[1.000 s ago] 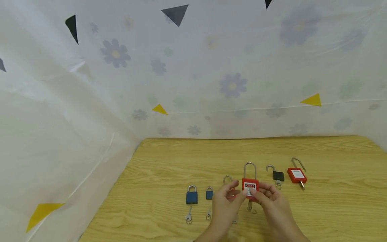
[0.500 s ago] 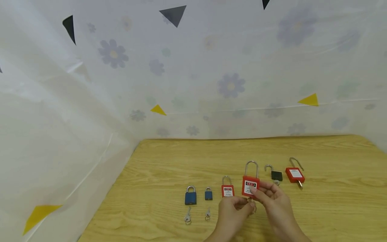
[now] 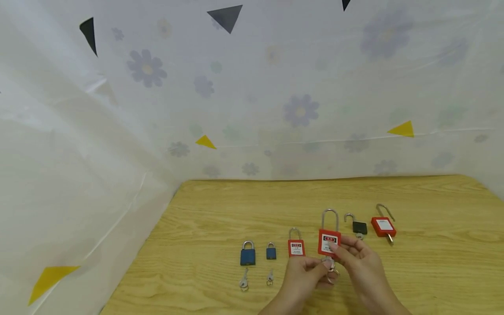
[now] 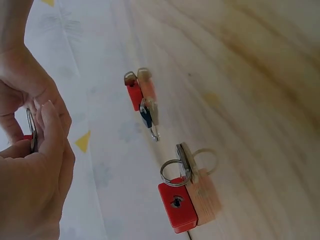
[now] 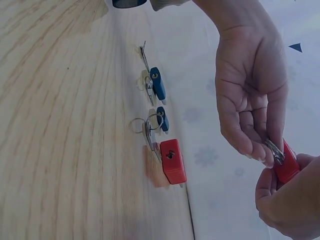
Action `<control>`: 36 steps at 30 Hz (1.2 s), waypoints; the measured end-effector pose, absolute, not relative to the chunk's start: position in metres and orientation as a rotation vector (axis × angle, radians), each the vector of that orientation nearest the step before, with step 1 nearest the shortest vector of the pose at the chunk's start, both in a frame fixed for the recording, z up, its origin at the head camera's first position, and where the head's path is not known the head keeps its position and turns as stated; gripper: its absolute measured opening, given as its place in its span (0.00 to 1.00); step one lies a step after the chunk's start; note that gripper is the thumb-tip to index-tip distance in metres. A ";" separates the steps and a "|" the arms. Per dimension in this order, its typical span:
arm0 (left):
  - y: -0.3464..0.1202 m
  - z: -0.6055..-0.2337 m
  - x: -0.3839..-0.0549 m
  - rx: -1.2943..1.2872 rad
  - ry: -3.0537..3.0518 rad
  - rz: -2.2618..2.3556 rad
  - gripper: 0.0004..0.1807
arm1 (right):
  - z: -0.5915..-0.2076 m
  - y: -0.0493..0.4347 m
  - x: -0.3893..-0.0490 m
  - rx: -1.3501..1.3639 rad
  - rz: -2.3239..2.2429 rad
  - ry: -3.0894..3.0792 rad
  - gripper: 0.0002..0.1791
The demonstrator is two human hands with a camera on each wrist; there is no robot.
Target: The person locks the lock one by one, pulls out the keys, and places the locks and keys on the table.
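In the head view my right hand (image 3: 364, 267) holds a red padlock (image 3: 330, 242) upright by its body, thumb on the white label. Its tall steel shackle stands up, both legs meeting the body. My left hand (image 3: 301, 280) pinches a key (image 3: 328, 264) right at the padlock's underside, and a key ring hangs below. The right wrist view shows the left fingertips around the key (image 5: 274, 151) beside the red body (image 5: 286, 167). Just left of the held padlock lies a smaller red padlock (image 3: 296, 247); its keys (image 5: 151, 135) show in the right wrist view.
On the wooden table (image 3: 204, 227) lie a large blue padlock (image 3: 248, 257) and a small blue padlock (image 3: 271, 253), with keys (image 3: 244, 280) in front. To the right are a black padlock (image 3: 360, 227) and another red padlock (image 3: 383, 226), both with shackles swung open.
My left hand has gone from the padlock's face down to the key below it and now pinches it. The held padlock has shifted slightly right; the smaller red padlock has come into view.
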State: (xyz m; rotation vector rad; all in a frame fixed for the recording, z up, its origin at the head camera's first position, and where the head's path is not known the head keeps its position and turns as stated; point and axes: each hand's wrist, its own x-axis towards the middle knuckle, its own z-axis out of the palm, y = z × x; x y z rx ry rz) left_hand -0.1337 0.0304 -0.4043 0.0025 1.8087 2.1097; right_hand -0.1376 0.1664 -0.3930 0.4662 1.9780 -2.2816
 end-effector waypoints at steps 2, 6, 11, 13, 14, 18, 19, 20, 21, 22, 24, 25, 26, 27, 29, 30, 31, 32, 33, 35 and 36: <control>0.031 -0.404 -0.134 0.007 1.760 2.123 0.13 | -0.393 0.168 -0.138 0.457 -2.286 1.970 0.17; 0.031 -0.404 -0.132 0.037 1.667 2.173 0.14 | -0.391 0.172 -0.138 0.437 -2.283 1.960 0.18; 0.034 -0.404 -0.129 0.076 1.627 2.233 0.15 | -0.387 0.174 -0.138 0.432 -2.278 1.973 0.20; 0.035 -0.404 -0.127 0.099 1.654 2.247 0.13 | -0.385 0.173 -0.138 0.448 -2.275 1.985 0.20; 0.036 -0.403 -0.127 0.113 1.669 2.252 0.13 | -0.385 0.173 -0.138 0.454 -2.273 1.988 0.21; 0.037 -0.402 -0.125 0.157 1.700 2.261 0.13 | -0.382 0.173 -0.137 0.479 -2.273 1.992 0.22; 0.037 -0.401 -0.125 0.158 1.694 2.263 0.13 | -0.381 0.173 -0.137 0.483 -2.273 1.991 0.22; 0.037 -0.401 -0.124 0.163 1.694 2.265 0.14 | -0.380 0.173 -0.137 0.485 -2.274 1.989 0.23; 0.037 -0.401 -0.124 0.170 1.694 2.269 0.14 | -0.380 0.173 -0.137 0.484 -2.280 1.986 0.23; 0.037 -0.401 -0.124 0.179 1.701 2.268 0.14 | -0.379 0.173 -0.136 0.476 -2.282 1.986 0.24; 0.038 -0.399 -0.123 0.184 1.704 2.271 0.14 | -0.378 0.173 -0.136 0.463 -2.292 1.981 0.24; 0.038 -0.398 -0.123 0.184 1.704 2.270 0.14 | -0.378 0.173 -0.136 0.455 -2.298 1.979 0.23; 0.038 -0.398 -0.123 0.185 1.706 2.269 0.14 | -0.378 0.174 -0.135 0.440 -2.308 1.978 0.23; 0.039 -0.397 -0.123 0.185 1.705 2.268 0.14 | -0.378 0.174 -0.135 0.427 -2.319 1.976 0.22; 0.039 -0.395 -0.123 0.179 1.698 2.266 0.13 | -0.378 0.175 -0.135 0.407 -2.351 1.962 0.17; 0.039 -0.395 -0.123 0.180 1.699 2.266 0.13 | -0.378 0.175 -0.135 0.394 -2.368 1.957 0.15; 0.039 -0.394 -0.123 0.182 1.700 2.265 0.13 | -0.378 0.175 -0.135 0.382 -2.386 1.950 0.13; 0.039 -0.394 -0.123 0.184 1.704 2.265 0.13 | -0.379 0.176 -0.134 0.371 -2.403 1.942 0.12; 0.039 -0.393 -0.123 0.187 1.707 2.266 0.13 | -0.379 0.176 -0.134 0.362 -2.423 1.929 0.10; 0.039 -0.392 -0.123 0.189 1.712 2.268 0.12 | -0.380 0.176 -0.134 0.340 -2.457 1.914 0.07; 0.039 -0.392 -0.123 0.184 1.711 2.270 0.12 | -0.380 0.176 -0.134 0.328 -2.470 1.911 0.06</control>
